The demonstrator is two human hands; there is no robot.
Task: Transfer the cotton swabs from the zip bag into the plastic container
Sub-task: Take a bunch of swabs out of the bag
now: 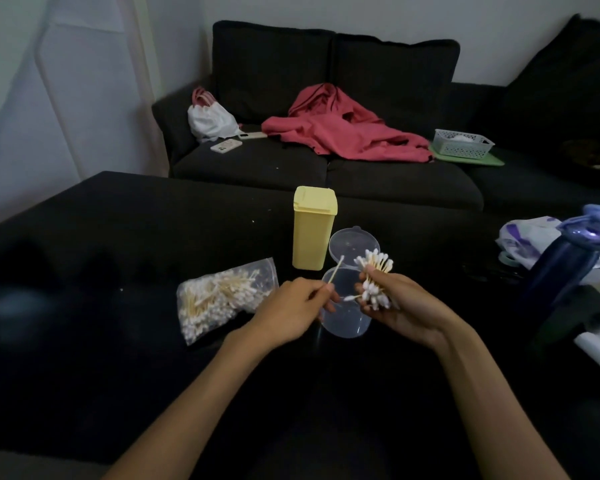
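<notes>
Head view. Two hands were seen above one clear plastic container (343, 320), which stood on the dark surface (118, 237) with its hinged lid (352, 245) open on the far side. One single swab (335, 270) was pinched between the thumb and fingers of the left hand (291, 306); its long axis ran upward and slightly right, with its far tip over the container lid. One bundle of cotton swabs (374, 282), too many to be counted, was clamped in the curled fingers of the right hand (400, 306). The bundle's long axis ran from the container's right rim up and away, with white tips protruding from both ends of the grip. One zip bag (222, 297), lying flat and holding many more swabs, was located to the left of the container. One yellow lidded box (314, 228) stood upright just behind the container, on the left of its lid.
</notes>
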